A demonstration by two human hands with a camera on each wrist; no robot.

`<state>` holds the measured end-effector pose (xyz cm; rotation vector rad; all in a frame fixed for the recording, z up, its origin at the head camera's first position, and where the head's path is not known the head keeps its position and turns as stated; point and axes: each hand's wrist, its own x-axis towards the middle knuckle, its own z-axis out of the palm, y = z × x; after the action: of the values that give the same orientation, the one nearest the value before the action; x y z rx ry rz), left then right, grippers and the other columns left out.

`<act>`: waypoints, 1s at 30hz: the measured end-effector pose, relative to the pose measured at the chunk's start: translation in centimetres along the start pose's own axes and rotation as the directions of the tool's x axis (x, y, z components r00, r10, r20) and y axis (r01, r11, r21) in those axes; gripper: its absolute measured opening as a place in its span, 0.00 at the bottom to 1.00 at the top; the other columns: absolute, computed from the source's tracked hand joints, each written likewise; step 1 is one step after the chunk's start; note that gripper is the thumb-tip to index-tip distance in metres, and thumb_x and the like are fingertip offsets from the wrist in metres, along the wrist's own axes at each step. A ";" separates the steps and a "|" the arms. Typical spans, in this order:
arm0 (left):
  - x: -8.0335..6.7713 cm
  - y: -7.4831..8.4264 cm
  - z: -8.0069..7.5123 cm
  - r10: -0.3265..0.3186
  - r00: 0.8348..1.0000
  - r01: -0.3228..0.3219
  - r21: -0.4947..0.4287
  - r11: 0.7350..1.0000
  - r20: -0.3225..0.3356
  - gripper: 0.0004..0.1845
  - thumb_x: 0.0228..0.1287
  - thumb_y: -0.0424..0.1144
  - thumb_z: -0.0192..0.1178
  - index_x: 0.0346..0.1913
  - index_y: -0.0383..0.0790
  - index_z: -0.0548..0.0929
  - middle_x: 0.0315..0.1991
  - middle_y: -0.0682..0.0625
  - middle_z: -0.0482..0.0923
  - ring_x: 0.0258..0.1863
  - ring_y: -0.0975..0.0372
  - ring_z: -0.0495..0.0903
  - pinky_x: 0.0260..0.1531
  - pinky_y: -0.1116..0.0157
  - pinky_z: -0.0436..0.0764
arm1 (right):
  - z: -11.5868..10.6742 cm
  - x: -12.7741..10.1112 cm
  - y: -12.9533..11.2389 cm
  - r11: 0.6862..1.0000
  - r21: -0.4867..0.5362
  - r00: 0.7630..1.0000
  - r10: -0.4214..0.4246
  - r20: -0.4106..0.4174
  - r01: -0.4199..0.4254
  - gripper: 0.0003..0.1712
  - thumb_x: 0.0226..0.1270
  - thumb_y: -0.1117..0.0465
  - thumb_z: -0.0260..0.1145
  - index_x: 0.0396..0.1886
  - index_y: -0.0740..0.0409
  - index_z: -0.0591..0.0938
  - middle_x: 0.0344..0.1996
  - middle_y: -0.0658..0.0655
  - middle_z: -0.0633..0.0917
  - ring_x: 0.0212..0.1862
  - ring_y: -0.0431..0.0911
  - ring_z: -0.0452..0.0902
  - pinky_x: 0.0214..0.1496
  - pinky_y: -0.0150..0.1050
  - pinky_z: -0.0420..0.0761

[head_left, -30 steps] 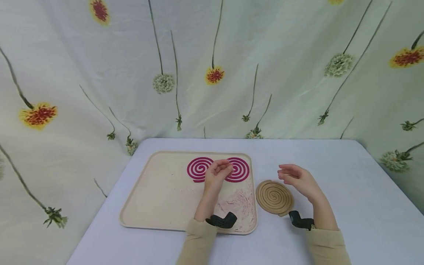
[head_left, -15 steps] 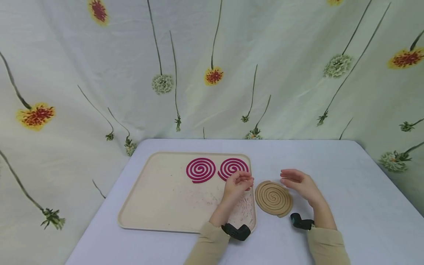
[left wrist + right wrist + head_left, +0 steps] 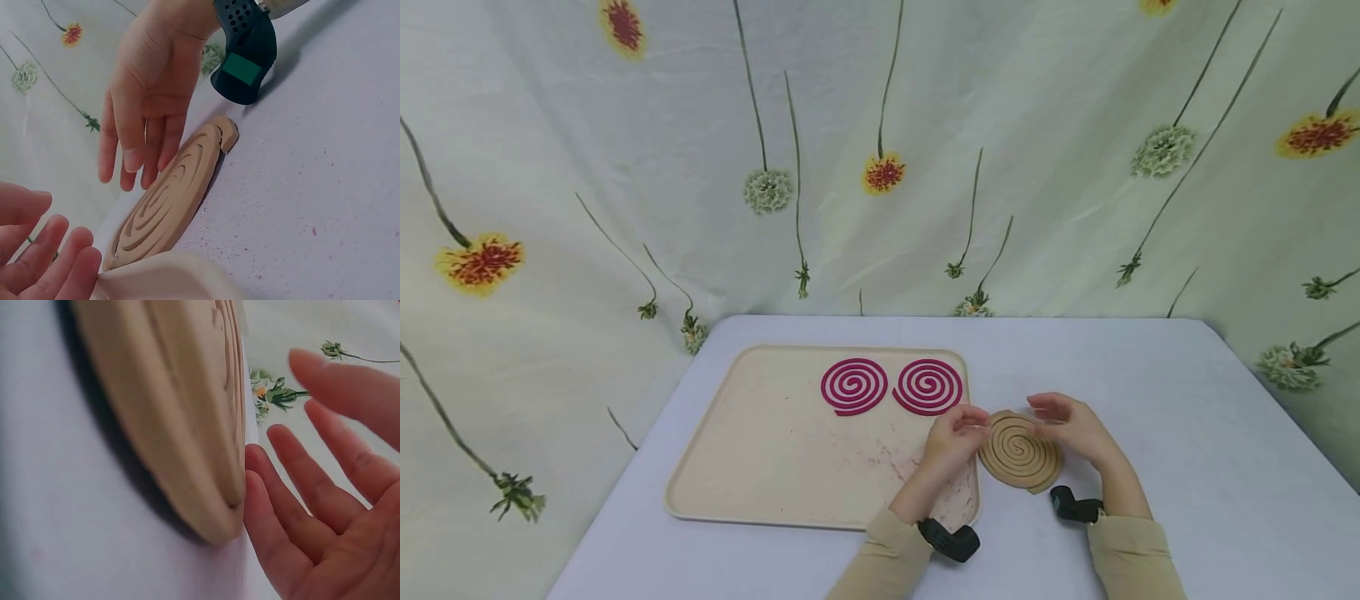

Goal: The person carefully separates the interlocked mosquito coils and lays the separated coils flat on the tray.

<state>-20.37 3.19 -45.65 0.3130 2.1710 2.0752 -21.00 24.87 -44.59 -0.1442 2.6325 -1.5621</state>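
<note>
Tray lies on a white table, two pink coils in its far right part and pink smears toward its near right corner. Just past the tray's right edge, flat on the table, is the brown coil; whether it touches the tray I cannot tell. The left hand is over that tray edge, thumb and bent fingers apart, tips close to the coil. The right hand is across the coil from the tray, thumb and fingers apart too, tips close by; contact is unclear. Behind the tray hangs a flowered cloth.
</note>
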 end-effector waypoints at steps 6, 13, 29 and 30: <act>-0.2 0.0 0.1 -0.005 1.000 0.005 0.024 1.000 0.024 0.10 0.56 0.30 0.62 0.42 0.33 0.80 0.39 0.48 0.81 0.32 0.67 0.77 0.35 0.73 0.77 | 0.0 -0.1 0.3 0.999 -0.036 1.000 -0.022 0.020 0.023 0.28 0.49 0.72 0.69 0.52 0.74 0.75 0.46 0.70 0.80 0.49 0.60 0.76 0.52 0.52 0.76; -0.2 -0.1 0.1 0.003 1.000 -0.003 0.025 1.000 0.025 0.10 0.57 0.31 0.62 0.42 0.34 0.80 0.38 0.49 0.80 0.34 0.67 0.78 0.35 0.73 0.78 | 0.0 0.1 0.4 0.998 -0.056 0.998 -0.039 0.039 0.041 0.24 0.46 0.74 0.69 0.47 0.72 0.76 0.40 0.64 0.82 0.44 0.55 0.78 0.46 0.44 0.77; -0.2 -0.2 0.0 0.005 1.000 -0.005 0.001 1.000 0.015 0.09 0.57 0.30 0.63 0.41 0.32 0.80 0.36 0.48 0.81 0.33 0.66 0.79 0.36 0.72 0.79 | -0.3 -0.2 0.5 0.999 -0.050 0.998 -0.003 0.060 0.006 0.23 0.46 0.74 0.67 0.46 0.71 0.75 0.39 0.62 0.80 0.43 0.53 0.76 0.43 0.44 0.77; -0.1 -0.2 0.0 0.007 1.000 -0.007 0.003 1.000 0.018 0.09 0.57 0.30 0.63 0.41 0.32 0.80 0.36 0.48 0.81 0.33 0.66 0.79 0.36 0.72 0.79 | -0.3 -0.3 0.5 0.999 -0.051 0.998 0.002 0.057 0.001 0.23 0.47 0.74 0.67 0.46 0.71 0.75 0.39 0.62 0.80 0.43 0.54 0.76 0.43 0.45 0.77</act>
<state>-20.24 3.17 -45.86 0.3383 2.1657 2.0651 -20.78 25.45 -44.86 -0.1878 2.6290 -1.4691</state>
